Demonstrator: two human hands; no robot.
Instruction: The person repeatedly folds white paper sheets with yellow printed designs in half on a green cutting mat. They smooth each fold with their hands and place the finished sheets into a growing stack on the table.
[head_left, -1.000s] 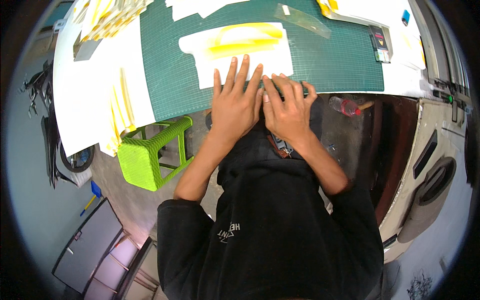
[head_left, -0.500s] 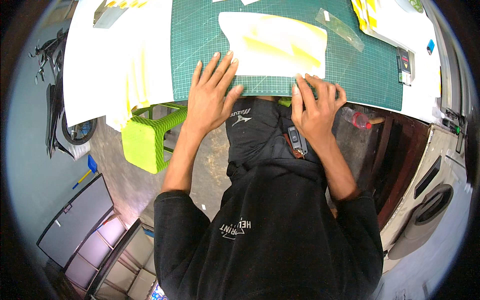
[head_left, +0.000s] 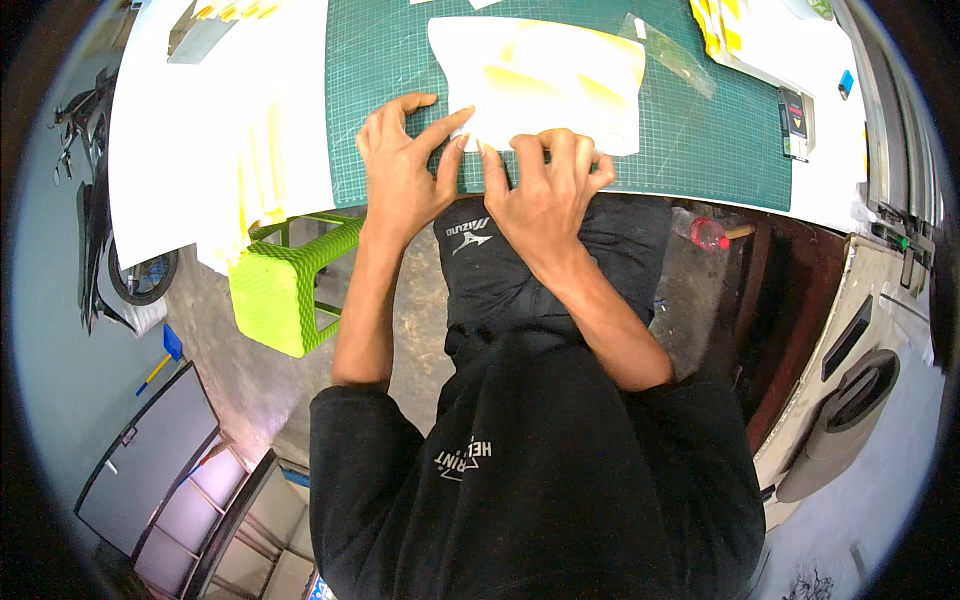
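Note:
A white sheet with pale yellow patches (head_left: pixel 540 80) lies on the green cutting mat (head_left: pixel 380 60), its left edge curving inward. At the sheet's near left corner my left hand (head_left: pixel 400 165) is bent closed, thumb and index finger at the corner, other fingers curled. Close beside it, my right hand (head_left: pixel 550 185) has its thumb at the same corner and its curled fingers on the near edge. The two thumb tips almost meet. My fingers cover part of that edge.
White and yellow sheets (head_left: pixel 250 150) hang over the table's left side. A clear plastic strip (head_left: pixel 675 60) and a small dark packet (head_left: pixel 793 125) lie on the right. Below are a green stool (head_left: pixel 285 290) and a bottle with a red label (head_left: pixel 708 233).
My right hand has slid left along the sheet's near edge to beside my left hand. My left fingers, spread flat before, are now bent in at the corner.

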